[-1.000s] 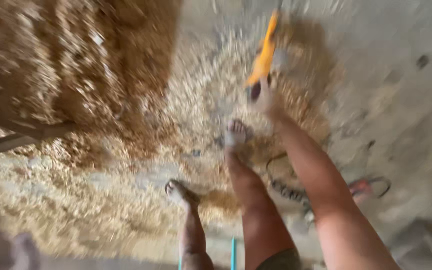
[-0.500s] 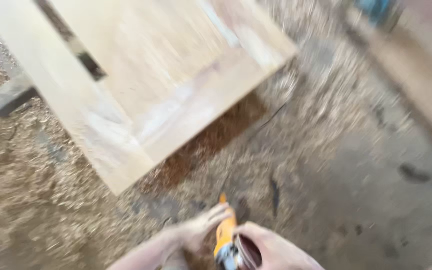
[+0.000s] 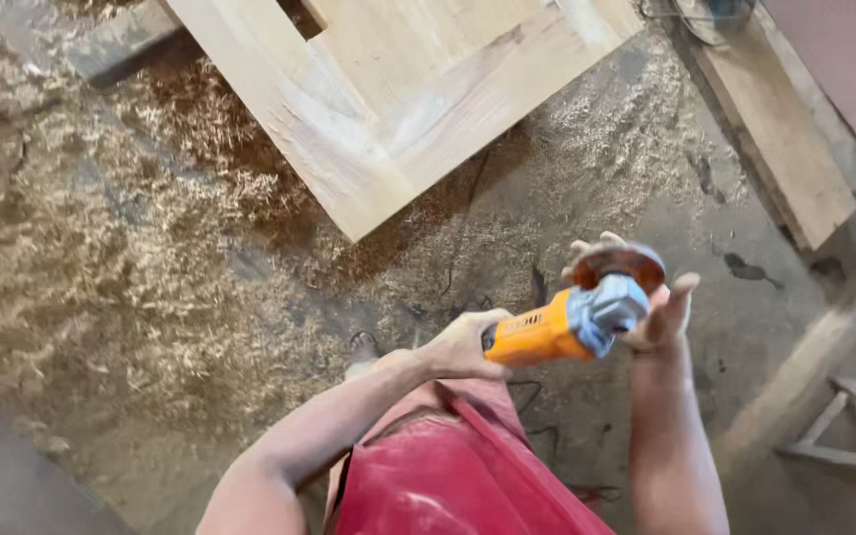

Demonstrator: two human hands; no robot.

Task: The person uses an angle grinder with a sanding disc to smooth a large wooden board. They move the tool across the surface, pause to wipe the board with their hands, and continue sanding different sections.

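— Orange and grey, that is the grinder [image 3: 562, 327] we hold out in front of us, near the 4 o'clock part of what we see. Our left hand [image 3: 463, 345] is wrapped tight around its orange body.

— And our right hand [image 3: 658, 315]?

— Its fingers [image 3: 684, 287] are spread open, cupped by the round brown disc [image 3: 618, 266] at the grey head. We can't tell if they press on it.

— How will it feel?

— Hard and a bit heavy, we think, with the weight at the head. The orange body is the best place to grab. The disc looks rough.

— What else?

— A pale wooden panel [image 3: 388, 109] at 12 o'clock, and wood shavings [image 3: 101, 258] all over the floor [image 3: 745, 327].
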